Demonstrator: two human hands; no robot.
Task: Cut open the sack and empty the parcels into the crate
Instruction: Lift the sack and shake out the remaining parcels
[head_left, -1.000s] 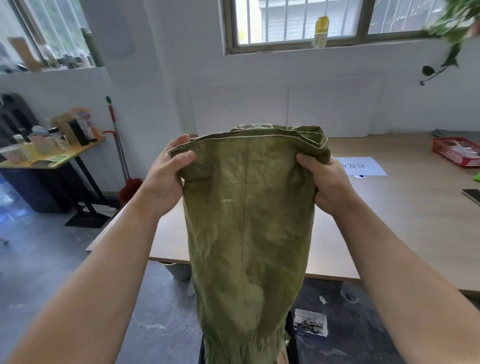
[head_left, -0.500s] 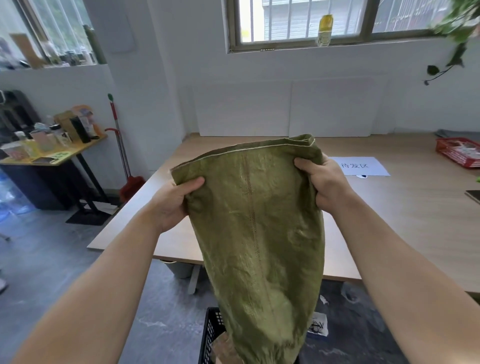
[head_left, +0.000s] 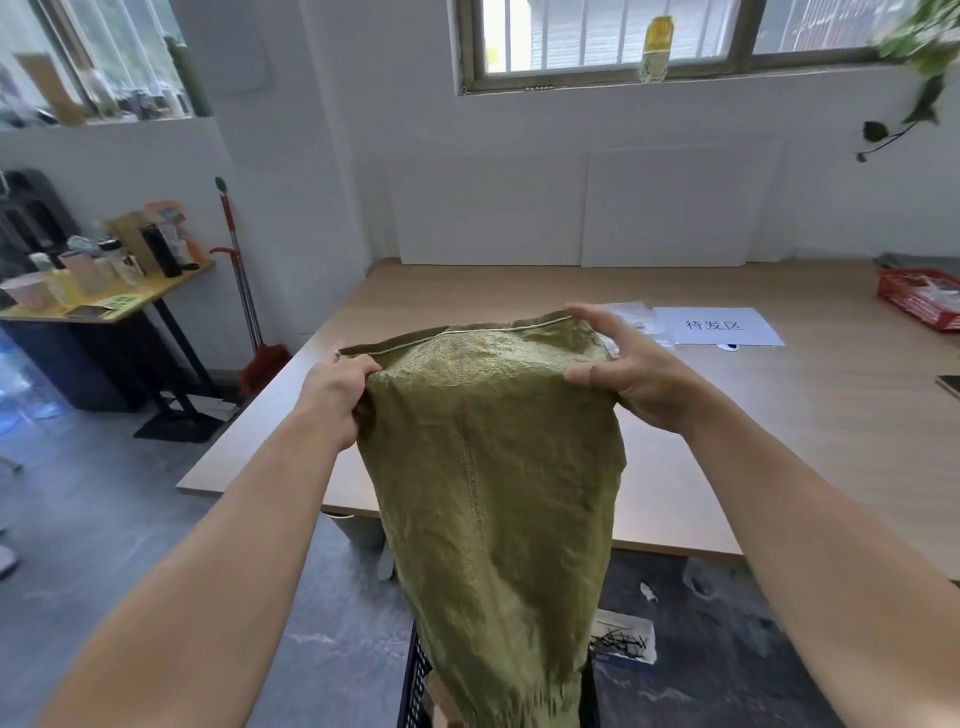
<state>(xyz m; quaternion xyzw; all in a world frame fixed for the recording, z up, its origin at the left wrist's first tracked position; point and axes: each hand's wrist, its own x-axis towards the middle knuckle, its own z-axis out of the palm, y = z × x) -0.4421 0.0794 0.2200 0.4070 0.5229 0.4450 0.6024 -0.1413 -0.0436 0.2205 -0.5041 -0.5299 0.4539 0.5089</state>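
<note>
While the limp olive-green woven sack (head_left: 493, 493) hangs inverted over the black slatted plastic crate (head_left: 415, 686), left hand (head_left: 332, 400) clenches one seam corner; right hand (head_left: 628, 374) pinches the other, fingers partly spread. Sack hides the crate's interior; parcels indiscernible.

Single view, head-mounted, wide-angle. Worn on my head; faces forward and tilts down along my own forearms. Close range: my left hand (head_left: 332, 397) and right hand (head_left: 631, 376) sit mid-frame. Far field: the surface (head_left: 779, 415) and the window (head_left: 613, 36) wall. No second view to overlap.
</note>
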